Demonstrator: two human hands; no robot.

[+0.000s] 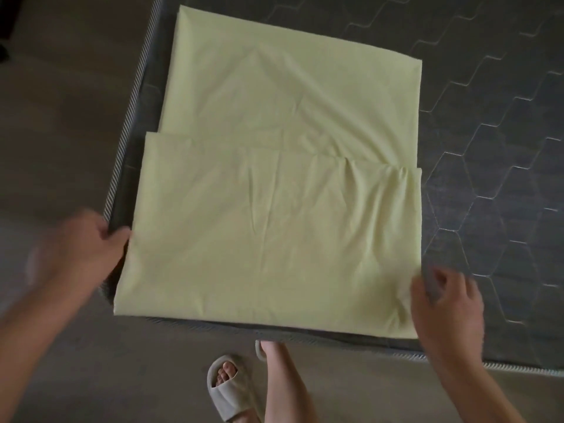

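Note:
A pale yellow-green sheet (274, 184) lies folded on the corner of a dark grey mattress (494, 148). Its near part is doubled over the far part, leaving a fold edge across the middle. My left hand (82, 254) is at the sheet's near left edge, fingers curled, thumb touching the cloth; motion blur hides whether it pinches the cloth. My right hand (445, 303) sits at the near right corner, with fingers curled round the bunched edge of the sheet.
The mattress has a hexagon-stitched top and a striped border (128, 117) along its left and near sides. Brown floor (61, 117) lies to the left and in front. My foot in a grey slipper (229, 389) stands on the floor beside the mattress.

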